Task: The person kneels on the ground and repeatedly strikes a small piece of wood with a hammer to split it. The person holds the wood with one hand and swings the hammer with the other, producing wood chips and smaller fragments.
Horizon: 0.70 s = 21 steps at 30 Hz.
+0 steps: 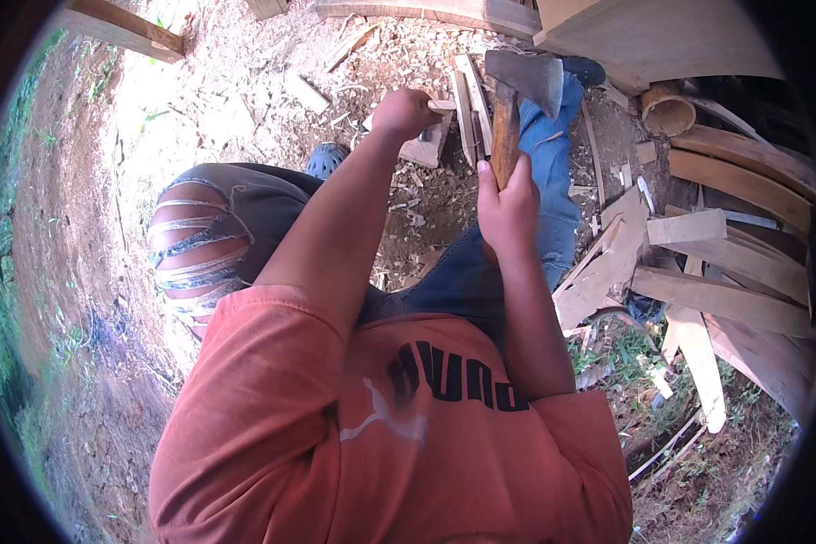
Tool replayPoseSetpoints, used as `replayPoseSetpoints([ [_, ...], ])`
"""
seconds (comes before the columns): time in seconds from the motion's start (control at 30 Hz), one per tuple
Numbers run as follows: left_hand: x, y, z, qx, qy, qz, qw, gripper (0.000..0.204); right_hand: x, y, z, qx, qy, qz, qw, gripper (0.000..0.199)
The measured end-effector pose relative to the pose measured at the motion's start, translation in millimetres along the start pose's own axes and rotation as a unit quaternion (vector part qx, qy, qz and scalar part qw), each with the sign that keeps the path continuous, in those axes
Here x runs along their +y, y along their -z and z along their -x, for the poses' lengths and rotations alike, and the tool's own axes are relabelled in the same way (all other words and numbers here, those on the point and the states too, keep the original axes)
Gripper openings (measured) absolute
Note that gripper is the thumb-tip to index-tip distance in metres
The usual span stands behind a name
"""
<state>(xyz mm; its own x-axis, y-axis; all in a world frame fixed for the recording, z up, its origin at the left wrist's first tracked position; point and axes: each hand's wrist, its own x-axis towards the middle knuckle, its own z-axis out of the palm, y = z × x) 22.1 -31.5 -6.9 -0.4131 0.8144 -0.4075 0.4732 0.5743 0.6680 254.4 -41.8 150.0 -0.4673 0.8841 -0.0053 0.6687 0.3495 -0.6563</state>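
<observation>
Orange T-shirt fabric (335,435) fills the lower middle of the view, a white animal emblem and dark block letters printed across the chest (seen upside down from above). From it both bare forearms reach forward. Fingers of the right hand (508,204) are wrapped tight round the brown wooden handle of a hatchet (517,100), gripping low on the shaft; its grey steel head, wedge-shaped and dull, stands above the hand with the edge toward the right, over the blue-jeaned right leg (553,181). Further left, the left hand (406,111) is closed on a thin pale wood piece (442,105), whose end sticks out to the right of the knuckles, just above a small wooden block (426,145) on the chip-strewn dirt ground (245,109). Split slats (467,104) lie between that piece and the hatchet handle. Ripped dark jeans cover the left knee (199,236), and a blue clog (325,160) shows beyond it. Stacked curved planks (743,181) and a short bamboo section (669,112) sit at the right.
</observation>
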Motion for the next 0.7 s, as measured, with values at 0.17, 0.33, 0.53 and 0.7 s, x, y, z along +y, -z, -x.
replayPoseSetpoints([
  [0.17,-2,-2,-3,0.013,-0.029,-0.040,0.999,0.046,27,-49,-14,-0.179,-0.105,0.154,0.966,0.043],
  [0.33,-8,-5,-5,-0.009,-0.023,-0.010,1.000,0.044,11,-40,-21,-0.066,-0.046,0.034,0.996,0.038],
  [0.53,-5,-5,-5,0.001,-0.037,-0.022,0.999,0.047,37,-49,-11,-0.165,-0.100,0.141,0.971,0.044],
  [0.7,-5,-2,-4,0.009,-0.029,-0.033,0.999,0.048,25,-53,-22,-0.142,-0.074,0.089,0.983,0.042],
])
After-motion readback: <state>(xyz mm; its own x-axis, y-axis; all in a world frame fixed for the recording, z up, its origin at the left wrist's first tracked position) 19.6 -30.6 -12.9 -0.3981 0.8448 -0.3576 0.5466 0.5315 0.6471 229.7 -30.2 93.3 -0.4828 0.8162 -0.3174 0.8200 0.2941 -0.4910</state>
